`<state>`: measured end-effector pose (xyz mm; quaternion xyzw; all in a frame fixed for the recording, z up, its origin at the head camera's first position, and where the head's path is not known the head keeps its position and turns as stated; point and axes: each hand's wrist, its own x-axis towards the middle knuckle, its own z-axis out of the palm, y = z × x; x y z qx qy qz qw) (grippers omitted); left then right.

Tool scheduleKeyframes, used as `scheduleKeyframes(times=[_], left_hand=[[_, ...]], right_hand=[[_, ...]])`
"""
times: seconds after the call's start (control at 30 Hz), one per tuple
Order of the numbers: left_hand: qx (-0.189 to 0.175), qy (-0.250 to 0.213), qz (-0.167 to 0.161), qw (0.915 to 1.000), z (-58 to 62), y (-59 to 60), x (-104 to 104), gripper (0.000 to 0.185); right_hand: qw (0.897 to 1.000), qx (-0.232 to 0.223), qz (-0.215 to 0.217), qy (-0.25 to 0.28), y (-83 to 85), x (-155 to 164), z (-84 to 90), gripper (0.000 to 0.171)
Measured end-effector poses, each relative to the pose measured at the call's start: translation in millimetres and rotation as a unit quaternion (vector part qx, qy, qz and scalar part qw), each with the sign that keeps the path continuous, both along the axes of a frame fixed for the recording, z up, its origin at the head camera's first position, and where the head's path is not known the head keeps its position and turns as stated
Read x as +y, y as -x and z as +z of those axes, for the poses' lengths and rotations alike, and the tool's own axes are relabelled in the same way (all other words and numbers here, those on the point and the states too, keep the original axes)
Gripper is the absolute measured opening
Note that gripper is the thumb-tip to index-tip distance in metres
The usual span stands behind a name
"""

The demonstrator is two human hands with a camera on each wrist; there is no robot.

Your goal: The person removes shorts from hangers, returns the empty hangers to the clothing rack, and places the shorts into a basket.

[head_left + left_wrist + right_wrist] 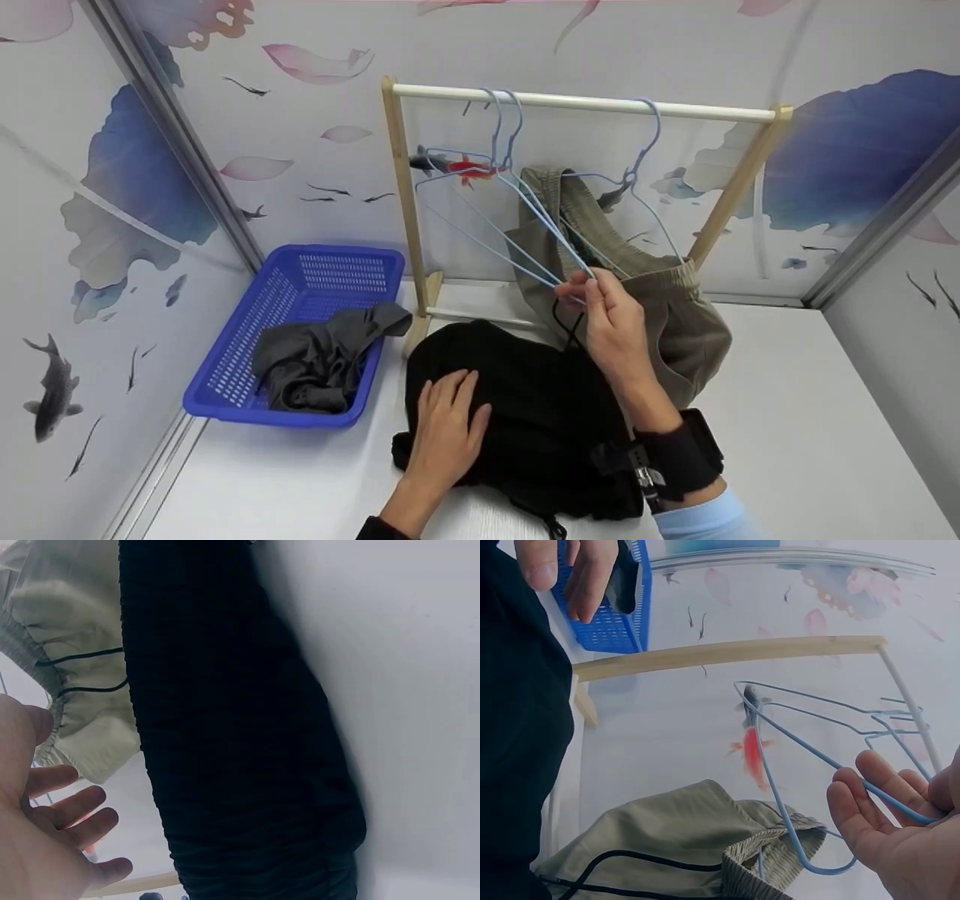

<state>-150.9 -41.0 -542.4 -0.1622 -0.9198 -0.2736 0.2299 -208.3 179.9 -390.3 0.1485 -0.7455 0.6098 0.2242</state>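
Note:
In the head view my right hand point(616, 326) pinches the right end of a light blue clothes hanger point(551, 229), one of two side by side on the rack. The right wrist view shows the hanger wire point(817, 754) lying between thumb and fingers point(855, 829). My left hand point(446, 424) is over black pants point(517, 405) laid on the table, its fingers point(86, 825) spread and holding nothing. The pants have a gathered waistband point(247, 787). Khaki pants point(675, 322) with a black drawstring hang from another blue hanger point(645, 142) behind my right hand.
A wooden rack with a white rod point(577, 101) stands at the back of the white table point(810, 420). At left, a blue plastic basket point(225, 375) holds a dark grey garment point(315, 360). Printed wall panels point(300, 127) enclose the back and sides.

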Motion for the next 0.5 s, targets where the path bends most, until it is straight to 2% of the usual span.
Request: scheduleKeyframes(times=[0.13, 0.33, 0.5], left_hand=[[-0.007, -0.001, -0.001, 1.0, 0.4, 0.1, -1, 0.047], [0.0, 0.003, 0.002, 1.0, 0.5, 0.5, -1, 0.047], [0.017, 0.005, 0.005, 0.9998, 0.8, 1.1, -2, 0.047]], right_hand=[[1.0, -0.002, 0.011, 0.0, 0.2, 0, -1.9, 0.026], [0.999, -0.024, 0.043, 0.009, 0.3, 3, -6.9, 0.027], [0.997, -0.048, 0.038, -0.042, -4.1, 9, -12.4, 0.022]])
